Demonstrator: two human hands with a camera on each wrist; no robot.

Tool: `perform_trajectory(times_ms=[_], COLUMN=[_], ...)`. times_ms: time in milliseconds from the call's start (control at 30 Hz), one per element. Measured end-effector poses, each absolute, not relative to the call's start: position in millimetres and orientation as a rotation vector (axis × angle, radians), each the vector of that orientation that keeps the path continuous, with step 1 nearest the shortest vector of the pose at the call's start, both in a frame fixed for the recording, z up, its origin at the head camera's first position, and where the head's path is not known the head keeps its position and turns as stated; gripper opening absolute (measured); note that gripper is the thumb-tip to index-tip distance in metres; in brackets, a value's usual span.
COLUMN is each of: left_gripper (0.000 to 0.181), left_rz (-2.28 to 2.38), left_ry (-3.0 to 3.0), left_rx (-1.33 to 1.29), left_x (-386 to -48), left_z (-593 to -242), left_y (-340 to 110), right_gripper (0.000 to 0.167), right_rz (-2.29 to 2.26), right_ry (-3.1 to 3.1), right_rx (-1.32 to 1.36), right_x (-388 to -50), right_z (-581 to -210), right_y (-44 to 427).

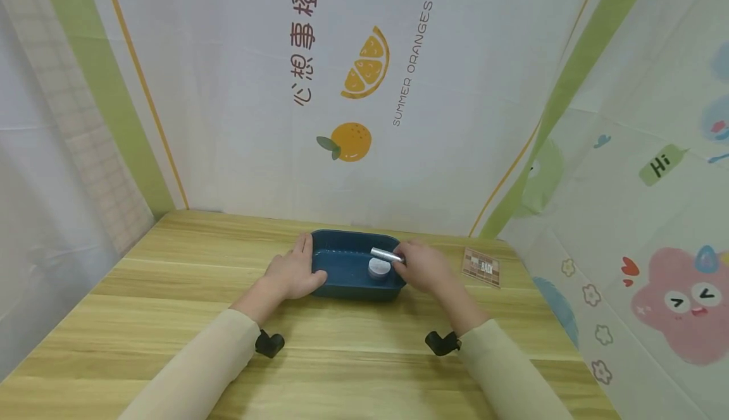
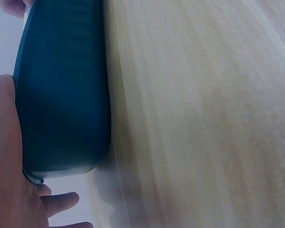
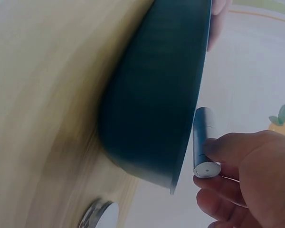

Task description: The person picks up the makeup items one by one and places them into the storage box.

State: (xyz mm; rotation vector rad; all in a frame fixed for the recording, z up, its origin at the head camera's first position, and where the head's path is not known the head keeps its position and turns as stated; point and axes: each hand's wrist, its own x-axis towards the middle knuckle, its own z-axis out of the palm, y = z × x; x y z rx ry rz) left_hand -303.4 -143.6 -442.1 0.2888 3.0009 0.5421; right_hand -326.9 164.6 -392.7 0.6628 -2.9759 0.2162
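Leftmost, your left hand (image 1: 292, 274) rests against the left end of a blue tray (image 1: 344, 271), its fingers straight along the outer side and the thumb reaching over the near corner; they brace rather than grasp. Keep that pressure light and even, since a hard push would probably slide the tray along the counter (image 1: 342, 357) toward your other hand. The tray sits upright between your two sets of fingers. Inside it, just left of your right fingers and a little nearer to you, lies a pale round disc (image 1: 379, 269). Above the tray's right end, a silver cylinder (image 1: 385, 255) points leftward out of your right hand (image 1: 424, 267), whose thumb and fingers pinch it by its right end. A smooth, round thing like this could roll in a loose pinch, so hold it snugly, keep it close to level, and let its free end stay clear of the disc and the rim. If you lower it, go slowly and open the fingers only once it is supported. To the right of those fingers, well apart, a brown checked card (image 1: 481, 268) lies on the counter; keep your wrist clear of it.
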Motion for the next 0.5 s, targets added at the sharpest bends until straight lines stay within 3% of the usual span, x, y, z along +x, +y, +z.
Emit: perform_trajectory(times_ms=[500], left_gripper=[0.098], left_rz=[0.535], left_ry=[3.006], left_rx=[0.291], left_x=[-303.8], left_z=[-443.4], left_y=[-143.4], right_gripper=[0.024], right_rz=[0.243], right_ry=[-2.991], right_rx=[0.797], right_x=[-321.5], right_z=[-397.9], right_y=[149.1])
